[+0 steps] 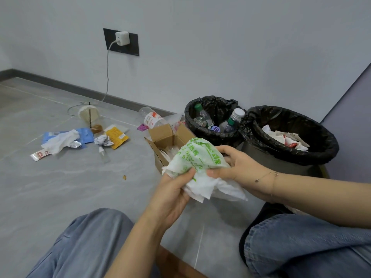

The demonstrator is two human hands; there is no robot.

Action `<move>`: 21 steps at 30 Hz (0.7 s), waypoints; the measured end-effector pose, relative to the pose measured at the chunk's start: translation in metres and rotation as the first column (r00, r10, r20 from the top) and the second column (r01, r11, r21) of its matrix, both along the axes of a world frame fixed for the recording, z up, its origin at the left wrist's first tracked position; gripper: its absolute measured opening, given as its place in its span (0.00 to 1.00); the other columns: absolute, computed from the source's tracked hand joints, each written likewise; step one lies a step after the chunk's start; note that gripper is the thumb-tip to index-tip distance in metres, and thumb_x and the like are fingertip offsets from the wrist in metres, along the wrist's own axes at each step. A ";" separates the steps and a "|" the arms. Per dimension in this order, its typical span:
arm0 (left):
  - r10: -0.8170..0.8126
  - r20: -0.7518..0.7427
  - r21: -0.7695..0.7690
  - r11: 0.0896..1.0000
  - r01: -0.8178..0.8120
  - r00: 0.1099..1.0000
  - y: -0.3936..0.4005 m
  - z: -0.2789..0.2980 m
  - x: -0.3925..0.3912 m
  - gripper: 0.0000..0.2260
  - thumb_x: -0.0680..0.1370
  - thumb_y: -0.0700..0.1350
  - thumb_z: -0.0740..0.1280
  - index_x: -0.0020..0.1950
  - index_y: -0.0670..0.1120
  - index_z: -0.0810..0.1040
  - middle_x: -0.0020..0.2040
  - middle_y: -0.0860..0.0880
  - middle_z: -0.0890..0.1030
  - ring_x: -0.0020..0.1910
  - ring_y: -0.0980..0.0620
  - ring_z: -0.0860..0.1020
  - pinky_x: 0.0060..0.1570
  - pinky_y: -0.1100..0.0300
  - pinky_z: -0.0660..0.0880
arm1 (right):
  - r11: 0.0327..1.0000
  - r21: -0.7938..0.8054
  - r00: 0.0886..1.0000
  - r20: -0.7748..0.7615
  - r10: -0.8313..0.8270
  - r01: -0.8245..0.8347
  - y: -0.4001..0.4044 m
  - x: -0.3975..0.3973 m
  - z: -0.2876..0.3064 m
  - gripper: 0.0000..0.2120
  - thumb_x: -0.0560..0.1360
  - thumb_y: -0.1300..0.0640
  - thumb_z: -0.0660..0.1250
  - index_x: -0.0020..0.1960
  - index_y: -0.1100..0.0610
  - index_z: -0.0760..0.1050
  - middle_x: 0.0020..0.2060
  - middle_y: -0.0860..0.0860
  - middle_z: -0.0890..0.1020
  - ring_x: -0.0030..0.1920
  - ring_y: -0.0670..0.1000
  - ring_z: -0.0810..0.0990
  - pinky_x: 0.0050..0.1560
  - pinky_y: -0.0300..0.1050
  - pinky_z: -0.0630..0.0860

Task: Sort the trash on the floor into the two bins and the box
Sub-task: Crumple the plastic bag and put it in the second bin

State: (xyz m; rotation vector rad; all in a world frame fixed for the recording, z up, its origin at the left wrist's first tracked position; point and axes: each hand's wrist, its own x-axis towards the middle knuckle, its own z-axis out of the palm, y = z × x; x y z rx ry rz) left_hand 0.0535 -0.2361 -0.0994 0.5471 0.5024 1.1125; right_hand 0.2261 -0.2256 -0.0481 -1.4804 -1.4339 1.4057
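Head view: both hands, left [170,194] and right [240,169], clutch a crumpled green-printed white bag [197,167], partly hiding the cardboard box [170,137] beside two lined bins [289,137].

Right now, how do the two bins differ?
The left bin holds plastic bottles; the right bin holds crumpled paper and wrappers. The left bin sits nearer the wall and box; the right bin is nearer the person. Both have black liners.
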 end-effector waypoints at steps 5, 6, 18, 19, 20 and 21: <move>0.340 -0.557 0.289 0.935 -0.208 0.758 0.007 -0.012 -0.006 0.25 0.70 0.39 0.76 0.64 0.51 0.73 0.58 0.49 0.79 0.53 0.53 0.81 0.46 0.59 0.80 | 0.996 0.031 0.996 -0.003 -0.089 0.089 0.005 0.005 -0.002 0.22 0.67 0.70 0.74 0.56 0.57 0.73 0.48 0.57 0.85 0.52 0.60 0.82 0.59 0.61 0.75; 0.337 -0.585 0.293 0.936 -0.195 0.738 0.010 -0.016 -0.009 0.31 0.67 0.43 0.79 0.66 0.54 0.70 0.60 0.50 0.77 0.54 0.54 0.81 0.47 0.60 0.80 | 0.997 0.000 0.996 -0.042 -0.080 0.080 0.006 0.007 0.000 0.21 0.67 0.71 0.73 0.57 0.59 0.73 0.50 0.59 0.84 0.53 0.60 0.82 0.60 0.61 0.75; 0.023 -0.297 0.040 0.999 -0.011 0.954 0.005 -0.013 0.005 0.18 0.73 0.35 0.69 0.62 0.43 0.76 0.51 0.45 0.84 0.39 0.51 0.82 0.30 0.64 0.78 | 0.957 0.286 0.989 0.149 0.015 -0.058 0.013 0.025 0.003 0.16 0.66 0.71 0.74 0.44 0.55 0.72 0.42 0.54 0.77 0.42 0.49 0.75 0.44 0.40 0.74; 0.051 -0.268 0.002 0.999 -0.053 0.962 0.006 -0.013 0.008 0.17 0.74 0.34 0.68 0.62 0.43 0.77 0.52 0.44 0.84 0.39 0.52 0.82 0.29 0.65 0.78 | 0.911 0.396 0.978 0.204 0.031 -0.111 0.013 0.024 0.005 0.16 0.66 0.72 0.72 0.43 0.54 0.73 0.41 0.53 0.75 0.41 0.48 0.74 0.44 0.40 0.73; 0.068 -0.222 -0.047 0.996 -0.080 0.973 0.008 -0.013 0.011 0.16 0.75 0.33 0.67 0.62 0.42 0.77 0.53 0.43 0.83 0.37 0.53 0.82 0.30 0.65 0.78 | 0.844 0.498 0.952 0.302 0.045 -0.198 0.012 0.023 0.007 0.15 0.66 0.72 0.69 0.43 0.53 0.74 0.41 0.52 0.74 0.41 0.48 0.74 0.45 0.40 0.72; 0.076 -0.168 -0.107 0.990 -0.095 0.983 0.010 -0.012 0.014 0.16 0.75 0.32 0.66 0.62 0.42 0.77 0.53 0.42 0.83 0.36 0.53 0.82 0.32 0.65 0.80 | 0.761 0.572 0.909 0.414 0.055 -0.307 0.012 0.022 0.010 0.15 0.64 0.71 0.66 0.43 0.52 0.75 0.42 0.52 0.74 0.42 0.48 0.74 0.47 0.39 0.72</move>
